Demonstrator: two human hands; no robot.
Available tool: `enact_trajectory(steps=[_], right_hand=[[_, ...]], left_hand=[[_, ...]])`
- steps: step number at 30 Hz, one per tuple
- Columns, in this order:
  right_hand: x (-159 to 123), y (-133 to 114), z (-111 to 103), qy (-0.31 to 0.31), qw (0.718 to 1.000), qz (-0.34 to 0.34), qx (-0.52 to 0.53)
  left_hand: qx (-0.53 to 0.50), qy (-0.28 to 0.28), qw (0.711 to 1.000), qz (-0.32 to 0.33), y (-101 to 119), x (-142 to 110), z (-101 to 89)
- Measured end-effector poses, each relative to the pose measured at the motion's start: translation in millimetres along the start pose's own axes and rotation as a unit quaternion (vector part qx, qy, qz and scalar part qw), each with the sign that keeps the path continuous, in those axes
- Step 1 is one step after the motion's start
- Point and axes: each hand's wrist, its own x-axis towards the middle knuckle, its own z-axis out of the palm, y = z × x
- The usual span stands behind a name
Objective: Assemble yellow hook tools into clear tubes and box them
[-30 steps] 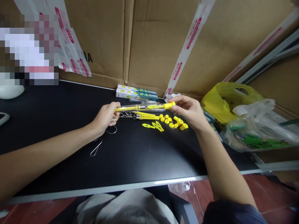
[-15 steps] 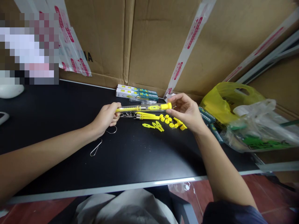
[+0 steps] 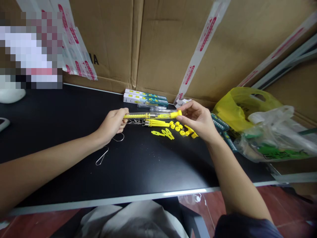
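Note:
My left hand (image 3: 114, 124) is closed round the left end of a tubular spring scale (image 3: 142, 116), a clear tube with yellow parts and a spring inside. It is held almost level above the table. At its right end, the thumb and fingers of my right hand (image 3: 196, 116) close on the yellow end cap (image 3: 175, 114). Beneath the tube lie yellow rods (image 3: 158, 123) with springs, small round yellow caps (image 3: 177, 128) and flat yellow tabs (image 3: 168, 133). Metal wire hooks (image 3: 135, 122) lie beside my left hand, and a loose wire hook (image 3: 102, 156) rests nearer to me.
Printed boxes (image 3: 145, 98) and clear tubes (image 3: 158, 108) lie at the back against large cardboard boxes (image 3: 163, 49). On the right, plastic bags (image 3: 272, 132) stand by more green boxes (image 3: 229, 140). A white rounded object (image 3: 11, 96) is far left. The black table (image 3: 138, 175) has a pale front edge.
The yellow cap and the flat tab inside the tube have turned and tilted slightly in my right fingers. Both hands stay in nearly the same place.

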Motion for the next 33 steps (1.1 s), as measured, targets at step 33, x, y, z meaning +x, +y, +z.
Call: enact_trajectory(steps=[33], right_hand=[[-4.2, 6.2, 14.7, -0.036, 0.993, 0.106, -0.04]], left_hand=[[0.031, 0.015, 0.999, 0.012, 6.7, -8.9, 4.9]])
